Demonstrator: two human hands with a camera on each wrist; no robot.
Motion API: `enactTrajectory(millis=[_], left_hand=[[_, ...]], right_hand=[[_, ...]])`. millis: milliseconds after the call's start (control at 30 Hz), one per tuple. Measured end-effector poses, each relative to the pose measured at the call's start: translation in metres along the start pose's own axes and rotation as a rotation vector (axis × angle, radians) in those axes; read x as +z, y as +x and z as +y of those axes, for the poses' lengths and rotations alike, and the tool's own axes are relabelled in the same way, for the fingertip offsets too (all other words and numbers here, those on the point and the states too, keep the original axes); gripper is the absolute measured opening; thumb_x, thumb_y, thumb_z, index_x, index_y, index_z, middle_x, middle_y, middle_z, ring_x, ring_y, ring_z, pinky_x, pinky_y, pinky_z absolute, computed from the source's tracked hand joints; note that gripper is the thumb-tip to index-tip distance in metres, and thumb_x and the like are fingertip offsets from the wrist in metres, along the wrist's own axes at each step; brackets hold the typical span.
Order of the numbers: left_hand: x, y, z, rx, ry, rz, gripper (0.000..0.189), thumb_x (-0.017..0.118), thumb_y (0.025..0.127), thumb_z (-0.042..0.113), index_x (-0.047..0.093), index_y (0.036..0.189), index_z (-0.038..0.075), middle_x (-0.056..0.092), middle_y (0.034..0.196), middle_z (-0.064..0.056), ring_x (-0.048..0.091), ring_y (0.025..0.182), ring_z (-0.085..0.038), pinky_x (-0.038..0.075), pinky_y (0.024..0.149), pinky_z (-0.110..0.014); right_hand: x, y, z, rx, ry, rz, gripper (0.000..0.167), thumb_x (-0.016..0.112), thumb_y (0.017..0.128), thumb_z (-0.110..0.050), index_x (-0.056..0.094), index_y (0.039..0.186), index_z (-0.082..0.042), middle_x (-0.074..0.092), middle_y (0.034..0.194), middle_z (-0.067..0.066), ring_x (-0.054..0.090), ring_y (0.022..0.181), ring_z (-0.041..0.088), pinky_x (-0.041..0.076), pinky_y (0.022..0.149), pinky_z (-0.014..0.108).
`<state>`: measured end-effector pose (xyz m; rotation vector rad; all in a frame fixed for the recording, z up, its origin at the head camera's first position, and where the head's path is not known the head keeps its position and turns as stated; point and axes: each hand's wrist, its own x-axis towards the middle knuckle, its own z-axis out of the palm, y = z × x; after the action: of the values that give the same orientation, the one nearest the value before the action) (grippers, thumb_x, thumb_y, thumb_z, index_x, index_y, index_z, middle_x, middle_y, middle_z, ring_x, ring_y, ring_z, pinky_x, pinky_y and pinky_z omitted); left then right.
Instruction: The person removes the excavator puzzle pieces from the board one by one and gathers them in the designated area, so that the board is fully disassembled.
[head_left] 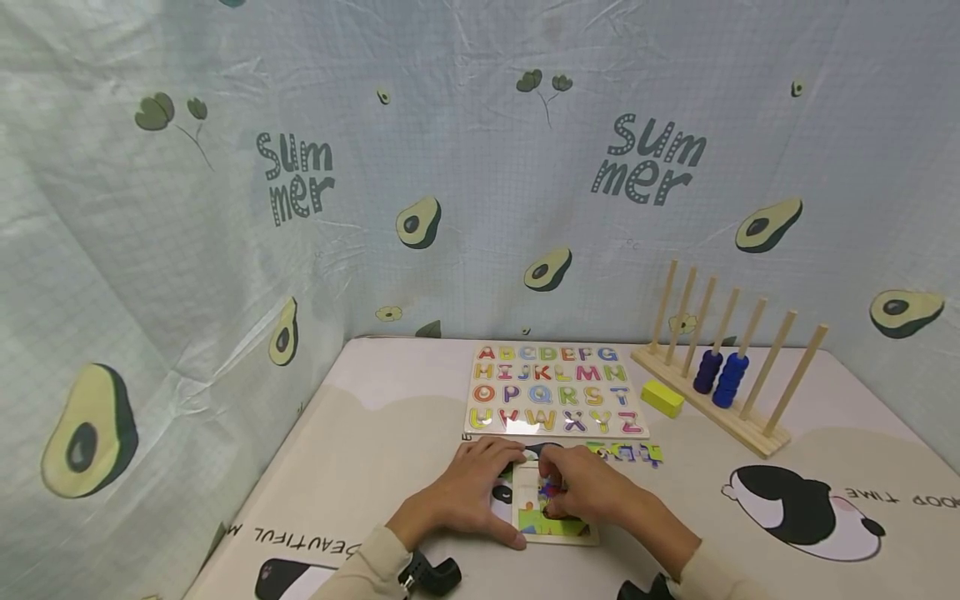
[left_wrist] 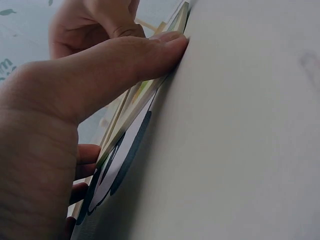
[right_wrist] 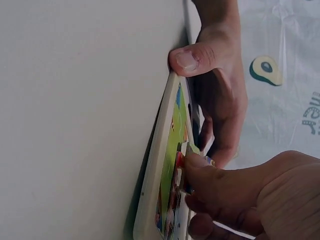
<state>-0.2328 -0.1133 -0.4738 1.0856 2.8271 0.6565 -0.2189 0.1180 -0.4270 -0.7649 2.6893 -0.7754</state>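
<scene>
A small wooden puzzle tray (head_left: 567,540) with a colourful picture lies at the near middle of the table. My left hand (head_left: 470,487) spans its left side, the thumb pressing the near left corner and the fingers by the far left. Over the tray's picture, my right hand (head_left: 588,483) pinches a small puzzle piece (right_wrist: 194,149) between thumb and fingers; most of that piece is hidden by the fingertips. Printed pieces fill the near part of the tray. Beyond the right hand lie several loose puzzle pieces (head_left: 626,452).
A wooden alphabet board (head_left: 557,433) lies behind the tray. To its right are a yellow block (head_left: 662,398) and a wooden peg stand (head_left: 697,396) with blue beads (head_left: 730,381) on two pegs. A patterned curtain (head_left: 480,167) hangs behind the table.
</scene>
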Motion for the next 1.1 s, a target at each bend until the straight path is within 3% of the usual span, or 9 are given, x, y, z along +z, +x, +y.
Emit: enactTrajectory(millis=[333, 500, 833, 1100], left_hand=[[-0.001, 0.0, 0.001, 0.001, 0.008, 0.003, 0.103, 0.074, 0.064, 0.08, 0.048, 0.145, 0.023, 0.043, 0.154, 0.009, 0.033, 0.144, -0.015, 0.027, 0.114, -0.048], [-0.001, 0.0, 0.0, 0.004, 0.004, 0.007, 0.103, 0.074, 0.063, 0.08, 0.048, 0.145, 0.023, 0.043, 0.153, 0.009, 0.033, 0.144, -0.015, 0.027, 0.115, -0.049], [0.001, 0.0, 0.0, 0.004, 0.008, 0.008, 0.103, 0.076, 0.062, 0.079, 0.048, 0.145, 0.024, 0.043, 0.154, 0.009, 0.033, 0.144, -0.015, 0.026, 0.116, -0.049], [0.001, 0.0, 0.0, 0.0, 0.009, 0.011, 0.104, 0.076, 0.062, 0.079, 0.048, 0.145, 0.023, 0.043, 0.154, 0.009, 0.033, 0.144, -0.016, 0.026, 0.116, -0.05]], right_hand=[[-0.008, -0.001, 0.005, -0.068, 0.082, 0.051, 0.014, 0.069, 0.094, -0.004, 0.061, 0.098, -0.015, 0.058, 0.082, -0.006, 0.054, 0.077, 0.014, 0.047, 0.067, 0.027], [-0.015, -0.007, 0.012, -0.071, 0.05, 0.084, 0.012, 0.067, 0.095, -0.004, 0.061, 0.101, -0.013, 0.056, 0.082, -0.007, 0.053, 0.077, 0.013, 0.047, 0.066, 0.026], [-0.036, -0.025, 0.044, -0.019, 0.039, 0.177, 0.013, 0.068, 0.094, -0.003, 0.06, 0.1, -0.011, 0.056, 0.077, -0.005, 0.051, 0.069, 0.011, 0.045, 0.058, 0.026], [-0.048, -0.039, 0.069, 0.014, 0.065, 0.185, 0.013, 0.068, 0.093, -0.001, 0.06, 0.101, -0.008, 0.057, 0.078, -0.003, 0.051, 0.07, 0.012, 0.046, 0.057, 0.026]])
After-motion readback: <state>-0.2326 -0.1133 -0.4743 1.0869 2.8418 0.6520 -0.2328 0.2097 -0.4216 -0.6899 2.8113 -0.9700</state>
